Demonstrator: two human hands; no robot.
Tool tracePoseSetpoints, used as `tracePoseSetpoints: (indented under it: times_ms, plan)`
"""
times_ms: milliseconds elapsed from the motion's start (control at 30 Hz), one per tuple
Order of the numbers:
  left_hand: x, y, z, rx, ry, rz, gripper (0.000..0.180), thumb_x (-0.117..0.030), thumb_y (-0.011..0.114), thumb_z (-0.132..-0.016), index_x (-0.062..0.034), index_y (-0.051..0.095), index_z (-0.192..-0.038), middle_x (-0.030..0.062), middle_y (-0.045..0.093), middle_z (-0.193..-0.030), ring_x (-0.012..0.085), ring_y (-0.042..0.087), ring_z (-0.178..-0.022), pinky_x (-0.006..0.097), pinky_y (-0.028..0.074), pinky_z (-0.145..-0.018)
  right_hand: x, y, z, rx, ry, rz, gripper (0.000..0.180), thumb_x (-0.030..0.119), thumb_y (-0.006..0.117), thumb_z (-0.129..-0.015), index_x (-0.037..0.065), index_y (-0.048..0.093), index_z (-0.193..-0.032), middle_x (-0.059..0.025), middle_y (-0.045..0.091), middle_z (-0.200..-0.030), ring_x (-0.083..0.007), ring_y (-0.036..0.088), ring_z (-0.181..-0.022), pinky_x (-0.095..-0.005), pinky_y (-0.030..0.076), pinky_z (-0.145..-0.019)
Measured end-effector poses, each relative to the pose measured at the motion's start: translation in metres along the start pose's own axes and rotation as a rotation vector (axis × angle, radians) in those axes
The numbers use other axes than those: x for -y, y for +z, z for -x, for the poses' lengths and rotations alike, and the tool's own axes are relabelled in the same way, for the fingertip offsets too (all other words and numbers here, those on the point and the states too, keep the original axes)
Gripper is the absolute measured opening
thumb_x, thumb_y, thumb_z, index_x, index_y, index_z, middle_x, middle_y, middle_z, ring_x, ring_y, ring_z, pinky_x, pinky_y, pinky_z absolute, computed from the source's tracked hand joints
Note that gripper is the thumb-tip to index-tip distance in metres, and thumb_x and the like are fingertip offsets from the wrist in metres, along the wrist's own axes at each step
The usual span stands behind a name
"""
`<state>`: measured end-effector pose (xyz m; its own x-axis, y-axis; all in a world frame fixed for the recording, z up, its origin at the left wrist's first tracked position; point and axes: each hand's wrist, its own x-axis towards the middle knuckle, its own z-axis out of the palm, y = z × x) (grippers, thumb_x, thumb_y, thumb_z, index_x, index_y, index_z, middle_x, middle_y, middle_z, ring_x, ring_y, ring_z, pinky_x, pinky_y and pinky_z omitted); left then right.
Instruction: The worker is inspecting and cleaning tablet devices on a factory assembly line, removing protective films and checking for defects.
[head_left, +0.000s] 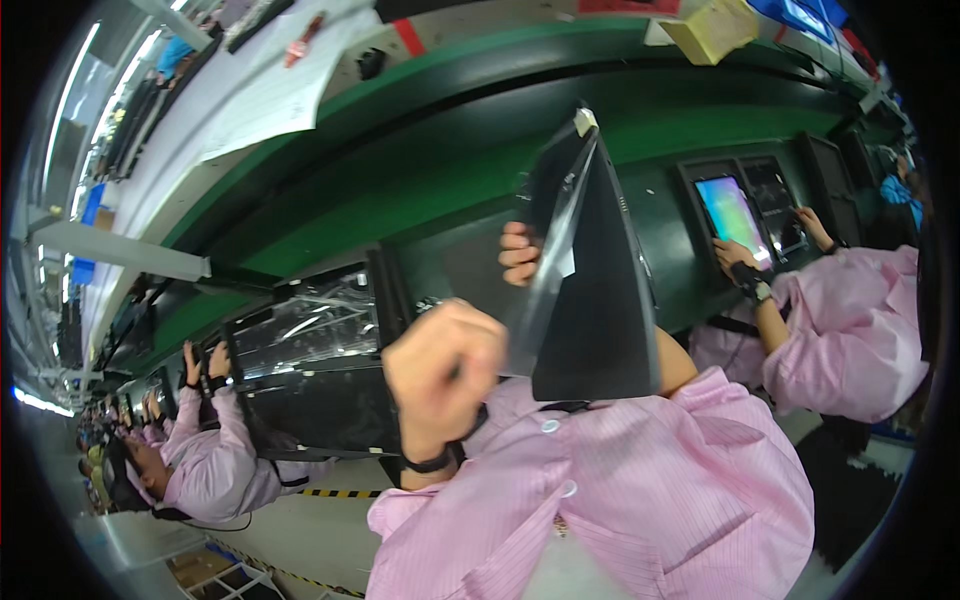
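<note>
Green bench point(665, 140): dark green, bowed by the lens, it spans the middle of the frame and runs toward the far left, where people in pink tops line it.
Pale shelf point(265, 110): upper left, above the bench.
Glossy dark panels point(310, 335): centre left, past the left hand, bounding that side.
Black panel point(597, 320): centre of the frame, matte and flat, raised at a tilt; its lower edge overlaps the wearer's pink top point(690, 470).
Lit screen point(735, 215): right side, by a co-worker's hands; green surface separates it from the black panel.
Clear film point(545, 300): shiny, creased, along the panel's left side.
Left hand point(445, 365): curled and blurred beside the film's lower end; whether it pinches film, I cannot tell.
Right hand point(518, 254): fingers grasping the panel's left edge from behind.
Pale tab point(586, 122): at the panel's top corner.
</note>
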<state>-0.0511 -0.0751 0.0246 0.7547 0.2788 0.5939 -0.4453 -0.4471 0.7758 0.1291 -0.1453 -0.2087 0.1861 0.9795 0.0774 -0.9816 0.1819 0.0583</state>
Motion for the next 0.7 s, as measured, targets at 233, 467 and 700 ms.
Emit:
tracePoseSetpoints:
  times_ms: [233, 467, 700]
  plan:
    - [0.003, 0.018, 0.027, 0.083, 0.138, 0.115, 0.006, 0.004, 0.058, -0.073, 0.0055, 0.053, -0.069, 0.0133, 0.052, -0.071, 0.0248, 0.05, -0.058, 0.031, 0.041, -0.053, 0.0, 0.096, 0.007, -0.736, -0.207, 0.427, 0.055, 0.059, 0.058, -0.078, 0.005, 0.052, -0.07, -0.0042, 0.057, -0.067, -0.0149, 0.057, -0.064, -0.0273, 0.047, -0.063]
    - [0.028, 0.031, 0.017, -0.125, -0.655, 0.405, 0.017, -0.02, 0.038, -0.095, -0.0032, 0.042, -0.092, 0.0048, 0.049, -0.077, 0.0096, 0.048, -0.062, 0.023, 0.042, -0.055, -0.012, 0.099, -0.006, -0.695, -0.428, 0.553, 0.03, 0.047, 0.056, -0.085, 0.017, 0.056, -0.081, 0.006, 0.048, -0.061, -0.0068, 0.045, -0.047, -0.0225, 0.039, -0.041]
    - [0.012, 0.024, 0.02, 0.108, -0.602, 0.272, 0.015, -0.01, 0.044, -0.094, -0.0004, 0.048, -0.083, 0.0002, 0.05, -0.064, 0.005, 0.048, -0.055, 0.02, 0.039, -0.05, -0.011, 0.101, 0.002, -0.667, -0.459, 0.566, 0.031, 0.042, 0.057, -0.085, 0.014, 0.052, -0.073, 0.0047, 0.046, -0.063, -0.0063, 0.044, -0.058, -0.0212, 0.036, -0.052]
